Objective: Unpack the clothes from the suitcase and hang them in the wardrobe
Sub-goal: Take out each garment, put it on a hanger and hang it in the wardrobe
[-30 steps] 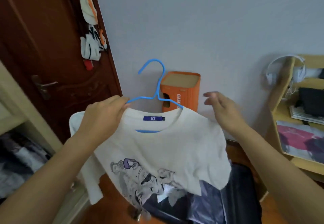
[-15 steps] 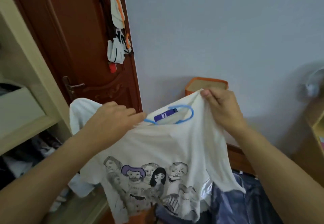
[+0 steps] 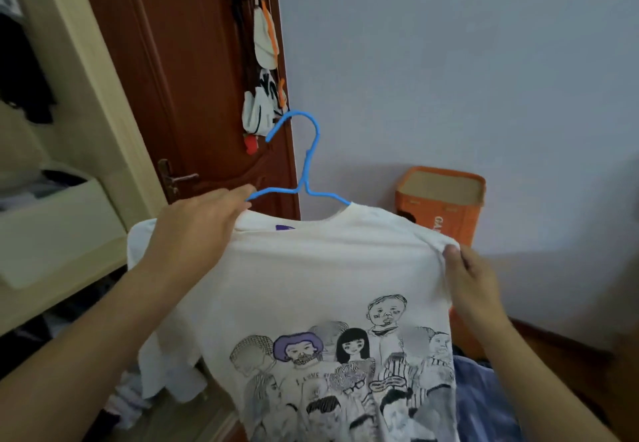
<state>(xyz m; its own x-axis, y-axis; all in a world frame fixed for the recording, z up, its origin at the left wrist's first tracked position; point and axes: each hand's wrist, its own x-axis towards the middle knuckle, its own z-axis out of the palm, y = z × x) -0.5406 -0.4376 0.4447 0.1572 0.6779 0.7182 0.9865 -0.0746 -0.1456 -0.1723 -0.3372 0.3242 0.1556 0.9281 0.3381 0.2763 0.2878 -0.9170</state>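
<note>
White T-shirt (image 3: 321, 279), printed with drawn faces across the lower front; held up between both hands, draped on a blue hanger (image 3: 304, 179) whose hook rises above the collar. Purple neck label partly visible inside the collar.
Left hand (image 3: 193, 230): fingers curled over the shirt's left shoulder and the hanger's arm, gripping both.
Right hand (image 3: 466, 279): pinching the fabric at the shirt's right shoulder. Hands well apart, one at each shoulder.
Blue-grey clothing (image 3: 484, 403): below the right hand, behind the shirt's hem.
Wardrobe (image 3: 69, 179): left of the left hand, open, cream frame, dark garments and folded items inside.
Orange bin (image 3: 442, 199): beyond the right hand, against the pale wall (image 3: 449, 61).
Brown door (image 3: 193, 71): beyond the left hand, small white and orange items hanging on its edge.
</note>
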